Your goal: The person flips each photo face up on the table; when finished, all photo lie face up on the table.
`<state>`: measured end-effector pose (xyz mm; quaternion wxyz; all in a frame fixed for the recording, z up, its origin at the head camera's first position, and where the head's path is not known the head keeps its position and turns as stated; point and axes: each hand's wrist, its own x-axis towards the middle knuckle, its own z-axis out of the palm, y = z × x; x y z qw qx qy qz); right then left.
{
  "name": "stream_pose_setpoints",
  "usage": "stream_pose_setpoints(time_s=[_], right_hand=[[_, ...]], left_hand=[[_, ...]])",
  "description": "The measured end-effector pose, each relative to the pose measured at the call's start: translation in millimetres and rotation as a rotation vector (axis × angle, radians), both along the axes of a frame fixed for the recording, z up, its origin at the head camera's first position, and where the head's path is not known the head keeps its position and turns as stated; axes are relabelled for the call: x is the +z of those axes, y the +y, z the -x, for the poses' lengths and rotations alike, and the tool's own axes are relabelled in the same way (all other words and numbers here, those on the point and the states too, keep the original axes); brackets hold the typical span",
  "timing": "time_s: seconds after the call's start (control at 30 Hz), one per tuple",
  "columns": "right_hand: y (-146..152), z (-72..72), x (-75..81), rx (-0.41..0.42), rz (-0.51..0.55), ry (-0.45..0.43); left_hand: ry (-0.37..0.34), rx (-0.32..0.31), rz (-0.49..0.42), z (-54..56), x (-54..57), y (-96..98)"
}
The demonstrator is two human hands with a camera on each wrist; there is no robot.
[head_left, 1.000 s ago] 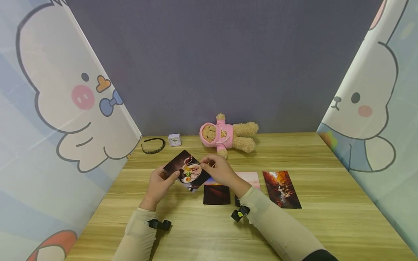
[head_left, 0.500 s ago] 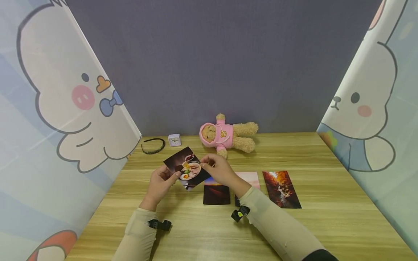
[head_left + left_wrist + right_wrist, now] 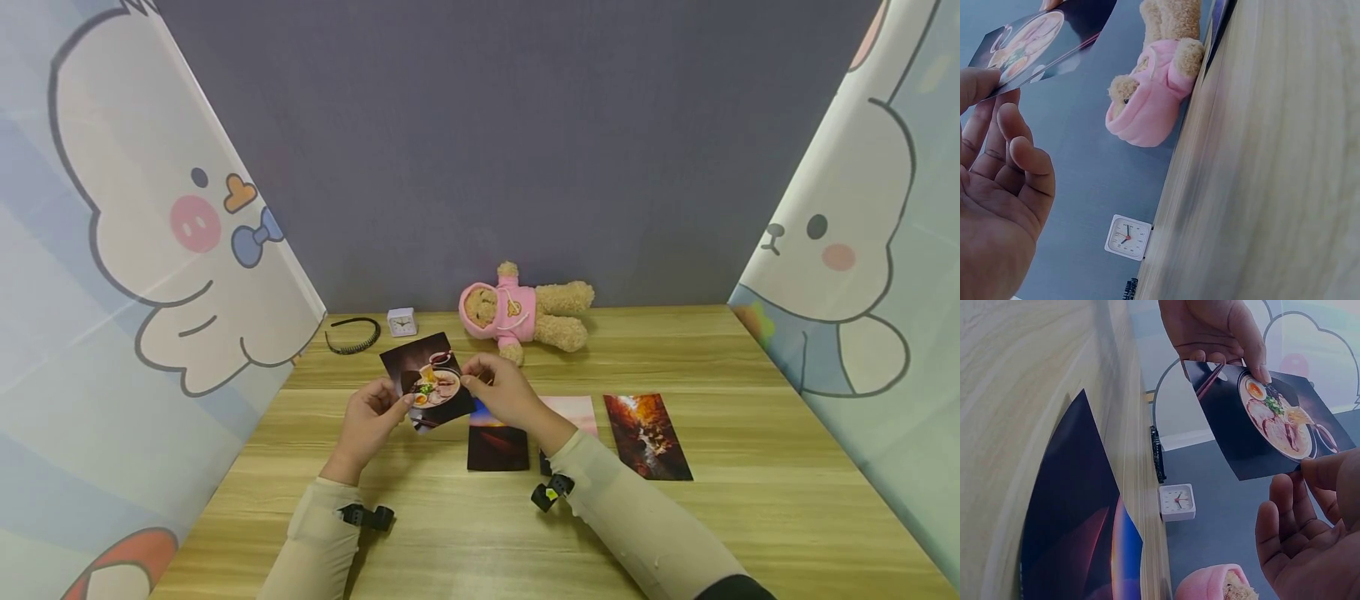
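Observation:
Between both hands a photo card (image 3: pixel 429 379) of a ramen bowl is held up above the table, its picture side facing the head camera. My left hand (image 3: pixel 369 425) pinches its left edge, thumb on the front. On the opposite edge, my right hand (image 3: pixel 508 398) pinches the card between thumb and fingers. The right wrist view shows the ramen photo (image 3: pixel 1266 422) with both thumbs on its printed face. Under and beside the right hand lie a photo (image 3: pixel 498 448) with a dark lower half and a pink-topped photo (image 3: pixel 572 410), partly hidden by the wrist.
A photo of an autumn stream (image 3: pixel 648 437) lies on the wooden table (image 3: pixel 450 533) to the right. At the back are a teddy bear (image 3: pixel 517 307) in a pink hoodie, a small white clock (image 3: pixel 402 322) and a black headband (image 3: pixel 360 343). A grey wall (image 3: pixel 517 150) stands behind.
The ramen photo has turned counterclockwise in the hands, its top corner rising and shifting right, so it looks more upright. Both hands keep nearly the same place.

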<state>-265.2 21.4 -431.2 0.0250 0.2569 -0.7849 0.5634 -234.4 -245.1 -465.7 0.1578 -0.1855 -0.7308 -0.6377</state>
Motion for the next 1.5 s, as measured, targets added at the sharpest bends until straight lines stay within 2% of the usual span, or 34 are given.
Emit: stream_pose_setpoints(time_s=[0.17, 0.3, 0.7, 0.93, 1.23, 1.5], right_hand=[[-1.1, 1.0, -1.1, 0.009, 0.018, -0.008], [-1.8, 1.0, -1.5, 0.021, 0.034, -0.02], [-2.5, -0.4, -1.0, 0.037, 0.067, -0.01], [-2.9, -0.8, -0.7, 0.023, 0.042, -0.017], [-4.3, 1.3, -6.5, -0.015, 0.073, -0.053], [-6.4, 1.6, -7.2, -0.035, 0.129, -0.095]], left_hand=[[0.037, -0.024, -0.014, 1.1, -0.1, -0.6], [0.048, -0.009, -0.017, 1.0, -0.4, -1.1], [0.019, 0.01, -0.016, 2.8, -0.9, -2.4], [0.01, 0.017, 0.005, 4.7, -2.2, -4.3], [0.027, -0.013, 0.031, 7.6, -4.3, -10.9], [0.035, -0.044, 0.07, 4.7, -1.9, -15.1]])
